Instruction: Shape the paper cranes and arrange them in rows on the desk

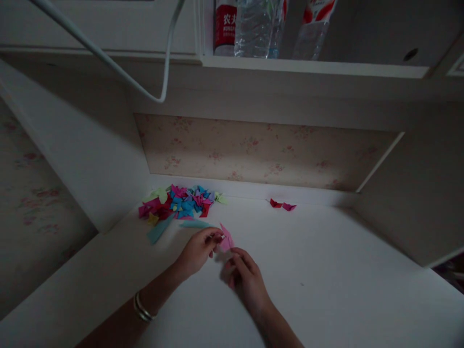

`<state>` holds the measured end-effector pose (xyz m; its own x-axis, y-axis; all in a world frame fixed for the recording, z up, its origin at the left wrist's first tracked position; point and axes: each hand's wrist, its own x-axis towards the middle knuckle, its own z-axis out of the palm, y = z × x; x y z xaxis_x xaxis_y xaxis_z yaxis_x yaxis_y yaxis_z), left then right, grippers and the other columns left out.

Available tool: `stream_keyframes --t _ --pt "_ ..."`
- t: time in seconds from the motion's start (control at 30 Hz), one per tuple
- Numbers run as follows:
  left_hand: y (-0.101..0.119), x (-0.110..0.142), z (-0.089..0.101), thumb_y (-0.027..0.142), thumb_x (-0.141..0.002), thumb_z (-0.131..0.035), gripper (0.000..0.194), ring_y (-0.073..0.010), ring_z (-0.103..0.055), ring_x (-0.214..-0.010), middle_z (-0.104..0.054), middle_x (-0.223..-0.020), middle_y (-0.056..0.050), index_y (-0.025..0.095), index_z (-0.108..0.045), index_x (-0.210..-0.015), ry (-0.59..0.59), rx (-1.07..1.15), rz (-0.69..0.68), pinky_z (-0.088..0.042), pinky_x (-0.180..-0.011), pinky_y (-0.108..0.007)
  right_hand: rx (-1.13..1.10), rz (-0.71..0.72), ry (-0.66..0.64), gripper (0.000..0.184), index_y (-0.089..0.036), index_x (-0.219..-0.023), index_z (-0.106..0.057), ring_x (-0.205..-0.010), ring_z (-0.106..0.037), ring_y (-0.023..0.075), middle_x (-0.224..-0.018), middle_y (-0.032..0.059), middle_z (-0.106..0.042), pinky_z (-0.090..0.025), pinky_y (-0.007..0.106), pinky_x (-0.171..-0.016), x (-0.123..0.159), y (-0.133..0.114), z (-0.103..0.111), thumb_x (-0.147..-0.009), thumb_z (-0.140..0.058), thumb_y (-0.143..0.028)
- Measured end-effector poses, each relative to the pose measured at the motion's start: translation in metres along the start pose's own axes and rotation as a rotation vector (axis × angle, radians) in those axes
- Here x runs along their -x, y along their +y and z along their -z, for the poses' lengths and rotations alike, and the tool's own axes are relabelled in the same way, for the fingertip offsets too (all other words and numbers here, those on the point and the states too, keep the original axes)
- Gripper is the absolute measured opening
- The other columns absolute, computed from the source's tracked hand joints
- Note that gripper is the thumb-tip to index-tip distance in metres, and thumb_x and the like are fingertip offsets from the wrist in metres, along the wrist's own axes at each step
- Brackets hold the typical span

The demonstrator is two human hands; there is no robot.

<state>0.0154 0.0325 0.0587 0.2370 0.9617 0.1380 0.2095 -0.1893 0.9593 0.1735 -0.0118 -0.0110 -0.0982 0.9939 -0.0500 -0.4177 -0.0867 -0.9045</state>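
A small pink folded-paper piece [226,239] is held up between my two hands, just above the white desk [308,270]. The fingers of my left hand [200,249] pinch its left side. At its lower right edge, the thumb and fingertips of my right hand [247,276] close on the paper. Just behind my left hand lies a teal paper strip [195,224], with another teal strip [160,229] farther left. A heap of colourful folded-paper pieces [186,200] sits beyond them, against the back edge.
Two small red and pink folded pieces [282,205] lie at the back right. Overhead, a shelf [315,68] holds several plastic bottles [253,29]. A white bent tube [159,100] hangs at upper left. Side panels [72,140] bound the desk.
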Motion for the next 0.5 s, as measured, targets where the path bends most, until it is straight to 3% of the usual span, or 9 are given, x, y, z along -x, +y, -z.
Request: stream_keyframes --t 0.2,0.37,0.5 --pt "-0.020 0.044 -0.013 0.037 -0.082 -0.056 0.027 -0.0150 -0.060 -0.066 -0.069 -0.085 -0.005 0.018 -0.065 -0.099 0.089 -0.036 0.009 -0.045 -0.058 -0.022 -0.038 -0.022 -0.038 0.052 -0.018 -0.120 -0.055 -0.042 -0.055 0.0112 -0.074 0.0032 -0.065 -0.038 0.024 -0.044 0.007 -0.007 0.000 -0.081 -0.060 -0.053" --pt "-0.030 0.047 -0.020 0.032 -0.081 -0.057 0.024 -0.0169 -0.065 -0.075 -0.069 -0.089 -0.005 0.019 -0.063 -0.101 0.146 0.010 -0.010 -0.048 -0.069 -0.025 0.144 -0.022 -0.111 0.035 -0.012 -0.084 -0.069 -0.046 -0.051 0.0097 -0.056 0.0027 -0.061 -0.035 0.022 -0.049 0.011 -0.004 0.001 -0.078 -0.067 -0.046" --pt "-0.030 0.049 -0.021 0.038 -0.079 -0.061 0.031 -0.0164 -0.063 -0.071 -0.068 -0.084 -0.005 0.017 -0.060 -0.102 0.207 0.086 0.028 -0.048 -0.063 -0.024 0.142 -0.020 -0.131 0.032 -0.011 -0.082 -0.070 -0.049 -0.052 0.0097 -0.063 0.0055 -0.065 -0.037 0.023 -0.052 0.012 -0.006 0.001 -0.078 -0.068 -0.043"
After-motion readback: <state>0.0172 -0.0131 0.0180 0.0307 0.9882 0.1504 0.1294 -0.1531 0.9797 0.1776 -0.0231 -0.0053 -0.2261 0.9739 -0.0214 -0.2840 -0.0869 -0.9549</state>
